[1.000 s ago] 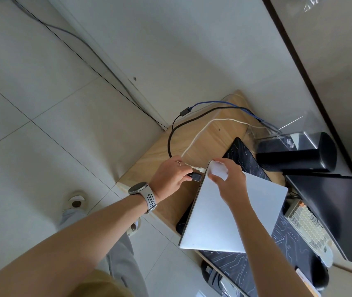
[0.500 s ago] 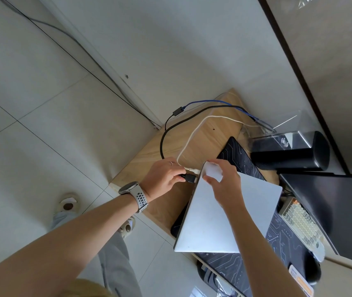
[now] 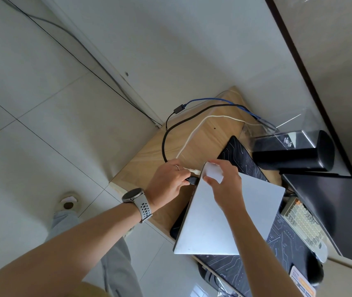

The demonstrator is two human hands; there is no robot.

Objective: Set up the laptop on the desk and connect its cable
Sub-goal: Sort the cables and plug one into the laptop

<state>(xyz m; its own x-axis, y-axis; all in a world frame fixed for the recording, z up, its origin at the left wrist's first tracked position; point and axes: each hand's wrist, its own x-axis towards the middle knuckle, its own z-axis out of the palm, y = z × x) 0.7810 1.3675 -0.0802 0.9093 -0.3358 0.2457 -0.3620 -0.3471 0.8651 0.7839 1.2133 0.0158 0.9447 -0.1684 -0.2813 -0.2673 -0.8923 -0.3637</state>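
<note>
Touching laptop [image 3: 224,215] edge: left hand [image 3: 167,184].

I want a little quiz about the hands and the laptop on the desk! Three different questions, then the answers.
1. True or false: the laptop lid is open.
2. Which hand pinches the black plug at the laptop's edge? A) left hand B) right hand
3. Fill in: a ____ cable also reaches the laptop's edge, just above the black plug.

Key:
1. False. The lid is closed, and the right hand holds its corner.
2. A. That wrist wears a watch.
3. White. It runs across the wooden desk.
</note>
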